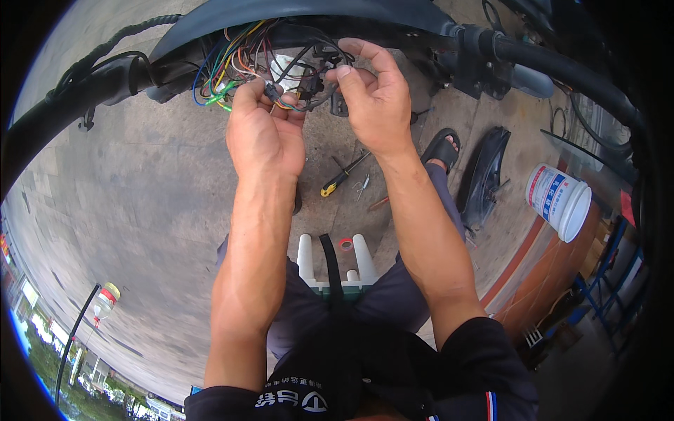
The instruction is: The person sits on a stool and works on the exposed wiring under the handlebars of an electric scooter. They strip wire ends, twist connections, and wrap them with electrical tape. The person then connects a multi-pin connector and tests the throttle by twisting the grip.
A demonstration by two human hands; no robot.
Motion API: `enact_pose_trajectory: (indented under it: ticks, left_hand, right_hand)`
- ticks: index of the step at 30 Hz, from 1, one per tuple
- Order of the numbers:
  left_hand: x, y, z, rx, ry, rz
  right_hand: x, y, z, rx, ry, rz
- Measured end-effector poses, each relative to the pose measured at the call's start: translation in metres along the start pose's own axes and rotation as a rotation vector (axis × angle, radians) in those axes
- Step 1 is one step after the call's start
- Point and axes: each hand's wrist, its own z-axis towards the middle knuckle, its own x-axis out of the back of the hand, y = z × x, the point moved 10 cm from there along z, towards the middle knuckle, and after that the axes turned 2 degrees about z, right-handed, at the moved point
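Note:
Under the dark curved panel of a vehicle's front, a bundle of coloured wires hangs out. My left hand is closed, its fingertips pinching a small dark wire connector. Thin coloured wires run from that connector toward a black cable. My right hand curls beside this cable, thumb and forefinger closed on it; the exact grip is partly hidden. Green-sleeved wire ends stick out just left of my left hand. Behind the hands sit black plugs and a white piece.
Handlebars reach out on both sides. On the floor lie a yellow-and-black screwdriver, a black curved part and a roll of red tape. A white bucket is at right. My sandaled foot rests nearby.

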Motion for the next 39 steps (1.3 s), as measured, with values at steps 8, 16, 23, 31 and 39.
enact_pose_trajectory:
  ticks: [8, 16, 23, 31, 39]
  left_hand:
    - [0.015, 0.010, 0.011, -0.015, -0.008, 0.032]
    - [0.030, 0.024, 0.015, -0.073, 0.076, 0.060]
    - [0.025, 0.018, 0.011, -0.070, 0.091, 0.089]
    - [0.026, 0.018, 0.009, -0.038, 0.098, 0.109]
    - [0.018, 0.024, 0.017, -0.053, 0.000, 0.025]
  right_hand:
    - [-0.063, 0.046, 0.009, -0.306, -0.113, 0.142]
    - [-0.099, 0.015, 0.042, 0.228, -0.086, -0.428]
    - [-0.104, 0.021, 0.041, 0.250, -0.139, -0.426]
    - [-0.056, 0.012, 0.044, 0.034, -0.128, -0.226]
    - [-0.084, 0.019, 0.021, -0.118, -0.211, -0.116]
